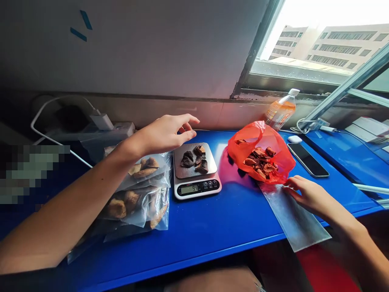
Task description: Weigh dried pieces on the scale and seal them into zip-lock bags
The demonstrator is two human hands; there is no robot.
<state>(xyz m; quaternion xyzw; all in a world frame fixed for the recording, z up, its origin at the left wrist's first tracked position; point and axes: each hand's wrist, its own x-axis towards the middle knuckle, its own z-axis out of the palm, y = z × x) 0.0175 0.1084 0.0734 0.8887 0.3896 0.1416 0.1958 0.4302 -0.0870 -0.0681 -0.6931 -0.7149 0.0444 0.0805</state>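
Observation:
A small digital kitchen scale (197, 188) stands on the blue table, its display apparently reading 94. On its metal plate lie several dark, curled dried pieces (194, 159) that look like peel. My left hand (165, 133) hovers over the scale's back left corner with its fingers apart, holding nothing. To the right, a red plastic bag (240, 150) gapes wide, with more reddish-brown dried pieces (263, 164) inside. My right hand (310, 195) is at the bag's lower right edge, thumb and bent fingers apart. Beneath that hand, a clear flat plastic bag (299, 223) hangs over the table's front edge.
Clear bags of dried brown pieces (133, 202) are piled left of the scale, partly under my left forearm. A drink bottle (281, 109) stands behind the red bag. A phone (308, 160) and a white earbud case (294, 139) lie at right. A charger (101, 121) trails a white cable.

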